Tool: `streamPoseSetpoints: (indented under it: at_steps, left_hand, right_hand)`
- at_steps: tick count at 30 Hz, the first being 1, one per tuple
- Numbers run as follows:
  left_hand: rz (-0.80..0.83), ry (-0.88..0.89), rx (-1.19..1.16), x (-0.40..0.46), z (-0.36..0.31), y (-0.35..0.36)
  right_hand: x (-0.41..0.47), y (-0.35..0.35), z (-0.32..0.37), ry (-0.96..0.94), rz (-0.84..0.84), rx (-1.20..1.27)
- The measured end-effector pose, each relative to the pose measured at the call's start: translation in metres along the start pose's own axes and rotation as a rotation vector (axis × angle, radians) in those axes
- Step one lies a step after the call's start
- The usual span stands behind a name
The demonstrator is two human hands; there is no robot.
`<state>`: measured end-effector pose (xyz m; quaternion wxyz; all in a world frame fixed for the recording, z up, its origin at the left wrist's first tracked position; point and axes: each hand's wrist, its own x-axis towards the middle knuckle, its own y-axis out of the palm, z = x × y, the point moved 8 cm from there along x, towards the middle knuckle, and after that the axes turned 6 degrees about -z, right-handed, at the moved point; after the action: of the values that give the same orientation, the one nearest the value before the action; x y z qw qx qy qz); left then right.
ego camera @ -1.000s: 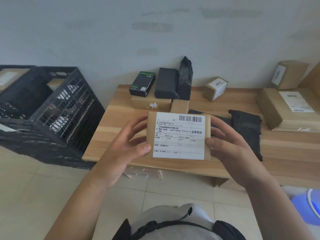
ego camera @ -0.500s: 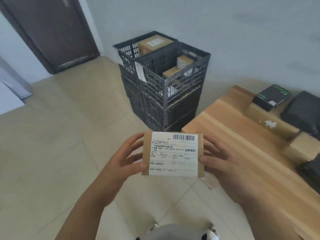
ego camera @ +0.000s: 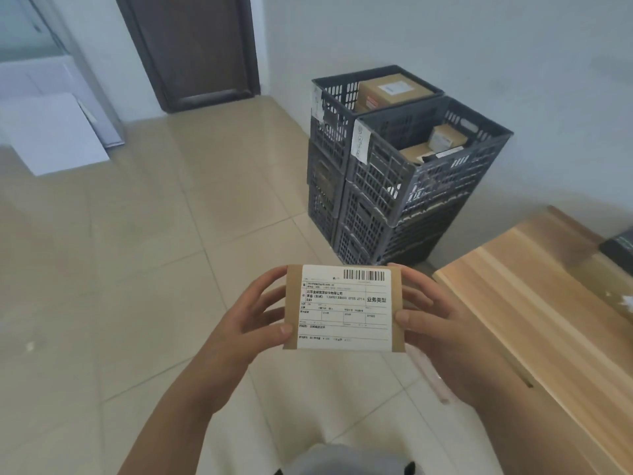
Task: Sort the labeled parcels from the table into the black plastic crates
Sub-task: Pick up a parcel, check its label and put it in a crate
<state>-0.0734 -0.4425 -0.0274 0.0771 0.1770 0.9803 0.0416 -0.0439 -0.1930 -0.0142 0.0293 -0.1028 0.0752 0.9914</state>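
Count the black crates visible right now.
4 visible: two stacks side by side by the wall, each two high. Near top crate, far top crate, near bottom crate, far bottom crate. Lower ones are partly hidden; more could sit behind.

Your parcel [ego camera: 344, 307] hides most fingers of your left hand [ego camera: 253, 323] and your right hand [ego camera: 442, 334]; its label's small print is too fine to read. The table [ego camera: 534, 303] runs off the right edge, and the crates [ego camera: 394, 186] screen their lower contents.
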Motion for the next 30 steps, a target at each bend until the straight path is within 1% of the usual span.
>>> streamPoseSetpoints:
  at_steps: [8,14,19,23,27,30]
  left_hand:
    - [0.02,-0.061,-0.018,0.036,0.016,-0.025]
    - [-0.01,-0.114,0.012,0.098,0.024,-0.053]
    - [-0.041,-0.135,0.072,0.188,0.007,-0.093]
    - [-0.007,-0.138,0.13,0.274,-0.023,-0.113]
    - [0.038,-0.094,0.158,0.354,-0.056,-0.127]
    - [0.061,-0.038,0.173,0.402,-0.069,-0.132]
  right_hand:
    - [0.033,0.009,-0.008,0.074,-0.027,-0.014]
    - [0.106,0.018,-0.01,0.128,-0.03,-0.035]
    - [0.202,0.025,-0.006,0.144,-0.032,0.004]
    - [0.283,0.023,0.011,0.124,-0.037,0.065]
    - [0.348,0.018,0.032,0.085,-0.077,0.099]
    - [0.389,0.01,0.047,0.075,-0.106,0.071]
